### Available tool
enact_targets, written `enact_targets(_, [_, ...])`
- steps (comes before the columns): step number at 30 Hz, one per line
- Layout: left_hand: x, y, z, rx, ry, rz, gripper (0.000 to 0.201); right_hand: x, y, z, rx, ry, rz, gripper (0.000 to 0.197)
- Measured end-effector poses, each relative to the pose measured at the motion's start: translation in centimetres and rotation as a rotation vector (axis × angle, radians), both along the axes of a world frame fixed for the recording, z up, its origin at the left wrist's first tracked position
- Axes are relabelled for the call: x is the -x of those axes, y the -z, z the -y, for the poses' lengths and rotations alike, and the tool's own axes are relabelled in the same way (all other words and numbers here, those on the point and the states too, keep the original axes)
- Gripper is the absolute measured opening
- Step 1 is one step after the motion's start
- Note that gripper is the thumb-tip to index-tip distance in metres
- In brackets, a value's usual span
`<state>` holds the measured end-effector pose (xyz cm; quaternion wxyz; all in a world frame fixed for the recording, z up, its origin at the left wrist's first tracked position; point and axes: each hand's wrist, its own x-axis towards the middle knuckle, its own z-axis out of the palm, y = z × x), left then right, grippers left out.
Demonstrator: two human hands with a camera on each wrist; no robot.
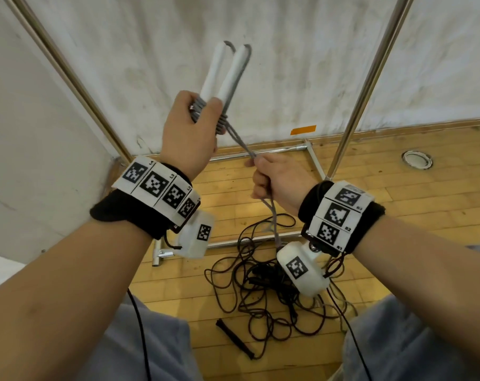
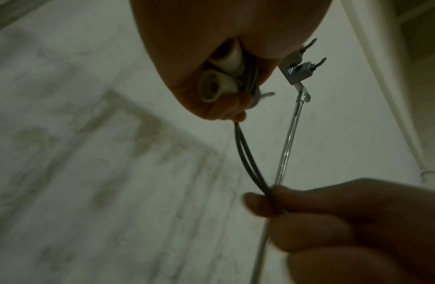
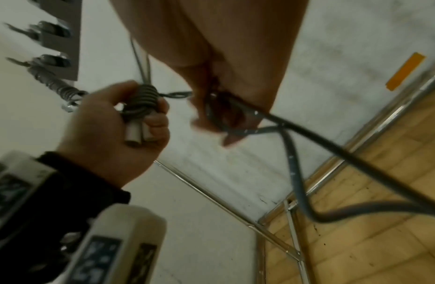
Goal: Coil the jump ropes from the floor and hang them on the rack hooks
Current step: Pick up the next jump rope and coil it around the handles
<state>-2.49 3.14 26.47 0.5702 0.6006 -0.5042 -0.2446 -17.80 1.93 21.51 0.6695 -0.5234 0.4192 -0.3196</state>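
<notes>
My left hand (image 1: 190,127) grips two white handles (image 1: 225,74) of a grey jump rope, held upright side by side. Several turns of the grey rope (image 1: 222,122) are wound around the handles just above my fingers. The doubled rope runs down to my right hand (image 1: 272,178), which grips it; its tail (image 1: 274,224) hangs below. In the right wrist view the coil (image 3: 145,96) sits above my left hand (image 3: 114,126). Rack hooks (image 2: 306,59) stick out on a metal bar behind my left hand (image 2: 226,63), apart from the rope.
A tangle of dark jump ropes (image 1: 263,284) with a black handle (image 1: 234,338) lies on the wooden floor between my legs. The rack's chrome poles (image 1: 368,86) and base bars (image 1: 263,152) stand against the white wall. Another coiled rope (image 3: 58,86) hangs on a hook.
</notes>
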Motion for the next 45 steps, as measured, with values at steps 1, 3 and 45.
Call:
enact_targets(1, [-0.5,0.3,0.2,-0.006,-0.046,0.119,0.018,0.1,-0.1,0.1,0.079,0.026,-0.073,0.021])
enact_targets(3, [-1.5,1.2,0.4,-0.048,-0.077,0.418,0.026,0.5,-0.3,0.3,0.330,0.023,-0.325,0.022])
enact_targets(45, [2.4,3.4,-2.8,-0.204,0.499,0.735,0.023,6.7,-1.4,3.2,0.514,-0.185,-0.514,0.029])
